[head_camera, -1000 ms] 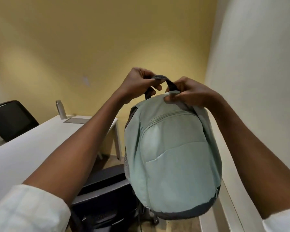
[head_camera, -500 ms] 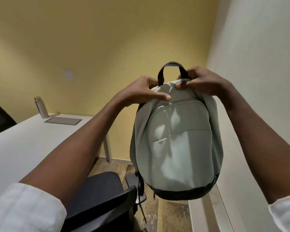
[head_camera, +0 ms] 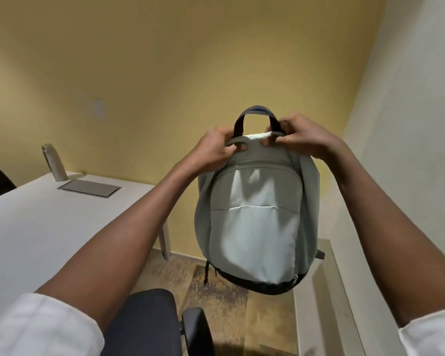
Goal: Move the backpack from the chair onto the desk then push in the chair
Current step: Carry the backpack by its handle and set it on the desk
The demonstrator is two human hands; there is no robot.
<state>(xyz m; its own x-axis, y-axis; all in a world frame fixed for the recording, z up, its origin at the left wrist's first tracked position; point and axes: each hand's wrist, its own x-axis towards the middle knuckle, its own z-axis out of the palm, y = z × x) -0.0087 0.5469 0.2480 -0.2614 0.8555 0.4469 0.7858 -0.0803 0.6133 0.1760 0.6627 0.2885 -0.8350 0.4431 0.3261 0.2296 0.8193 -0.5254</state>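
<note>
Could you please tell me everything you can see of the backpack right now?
The backpack is pale grey-green fabric with a dark base, a dark looped carry handle and a front zip pocket. It hangs upright in mid-air, resting on nothing, above the floor and right of the white desk. The left hand and right hand pinch its top edge, either side of the handle.

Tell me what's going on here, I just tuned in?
A person holds a pale green backpack in the air, left hand and right hand pinching its top on either side of the dark carry handle. It hangs above the floor, clear of the chair, not yet on the white desk.
</note>
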